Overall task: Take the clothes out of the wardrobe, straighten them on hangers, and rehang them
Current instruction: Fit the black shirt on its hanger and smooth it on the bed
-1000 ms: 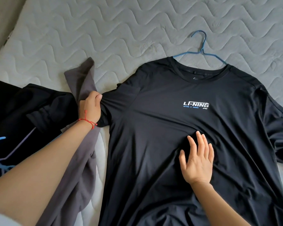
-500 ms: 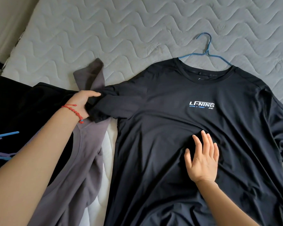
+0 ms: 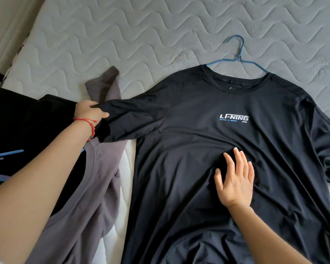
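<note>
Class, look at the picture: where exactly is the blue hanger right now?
In the head view, the blue hanger lies upper right on the mattress, its hook poking out of the collar of the black T-shirt, its arms tucked inside the shoulders.

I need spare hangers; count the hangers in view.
2 for certain: a blue wire hanger inside the black logo T-shirt, and a blue plastic hanger at the left edge. More may hide under clothes there.

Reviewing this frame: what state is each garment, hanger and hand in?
black T-shirt: flat, front up, on hanger
blue hanger: inside collar, hook exposed
left hand: grips sleeve end
right hand: flat on shirt
grey shirt: crumpled, partly under sleeve
</note>
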Tool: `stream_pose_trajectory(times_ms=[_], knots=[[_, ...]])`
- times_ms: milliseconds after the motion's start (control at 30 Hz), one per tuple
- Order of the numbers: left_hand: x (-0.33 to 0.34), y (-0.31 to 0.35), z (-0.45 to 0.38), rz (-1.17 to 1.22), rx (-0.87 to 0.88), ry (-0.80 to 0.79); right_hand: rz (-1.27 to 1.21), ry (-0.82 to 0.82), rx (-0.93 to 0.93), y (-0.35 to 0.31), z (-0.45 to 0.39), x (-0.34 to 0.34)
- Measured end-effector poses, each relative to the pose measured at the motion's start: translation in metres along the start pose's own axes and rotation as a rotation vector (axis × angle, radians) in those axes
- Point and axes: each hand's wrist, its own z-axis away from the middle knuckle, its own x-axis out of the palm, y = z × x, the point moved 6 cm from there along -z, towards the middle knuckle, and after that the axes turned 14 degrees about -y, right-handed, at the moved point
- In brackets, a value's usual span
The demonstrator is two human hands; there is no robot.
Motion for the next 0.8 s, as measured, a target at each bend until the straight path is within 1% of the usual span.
stream_pose_trajectory(times_ms=[100, 200, 233, 267, 300, 333, 367, 400, 433, 467, 500, 567, 600, 633, 667, 733, 800], knots=[[-0.015, 0.003, 0.008, -0.033, 0.126, 0.24, -0.003, 0.004, -0.005, 0.0, 0.0, 0.0], [-0.025, 0.004, 0.017, -0.212, 0.146, 0.405, -0.007, -0.003, -0.004, 0.0, -0.001, 0.0], [-0.023, 0.009, 0.023, -0.291, 0.169, 0.444, -0.005, -0.005, -0.005, 0.0, -0.001, 0.001], [-0.016, 0.017, 0.032, -0.38, 0.237, 0.469, -0.004, -0.008, -0.006, 0.0, -0.001, 0.001], [-0.002, 0.027, 0.042, -0.485, 0.351, 0.469, -0.004, -0.01, -0.006, 0.001, -0.001, 0.001], [0.021, 0.038, 0.052, -0.607, 0.498, 0.427, -0.002, -0.011, -0.007, 0.001, 0.0, 0.001], [0.048, 0.044, 0.062, -0.738, 0.642, 0.343, 0.001, -0.014, -0.008, 0.001, 0.0, 0.001], [0.076, 0.044, 0.068, -0.867, 0.745, 0.237, 0.002, -0.018, -0.009, 0.001, 0.0, 0.0], [0.097, 0.037, 0.069, -0.971, 0.755, 0.125, 0.002, -0.023, -0.01, 0.002, 0.0, 0.0], [0.109, 0.025, 0.063, -1.023, 0.676, 0.032, 0.002, -0.027, -0.011, 0.002, 0.0, -0.001], [0.112, 0.009, 0.054, -1.041, 0.535, -0.032, 0.002, -0.035, -0.012, 0.002, 0.0, -0.001], [0.107, -0.015, 0.04, -1.055, 0.26, -0.04, -0.006, -0.057, -0.017, 0.002, 0.001, 0.001], [0.104, -0.018, 0.039, -1.043, 0.168, -0.021, -0.023, -0.065, -0.023, 0.003, 0.0, 0.002], [0.104, -0.014, 0.042, -0.998, 0.125, 0.01, -0.055, -0.067, -0.029, 0.004, 0.0, 0.001], [0.107, -0.004, 0.049, -0.942, 0.152, 0.054, -0.102, -0.059, -0.032, 0.006, -0.002, -0.002], [0.131, 0.026, 0.073, -0.92, 0.359, 0.126, -0.226, -0.006, -0.036, 0.012, -0.008, -0.016], [0.175, 0.049, 0.107, -0.992, 0.599, 0.087, -0.286, 0.083, -0.038, 0.018, -0.021, -0.037]])
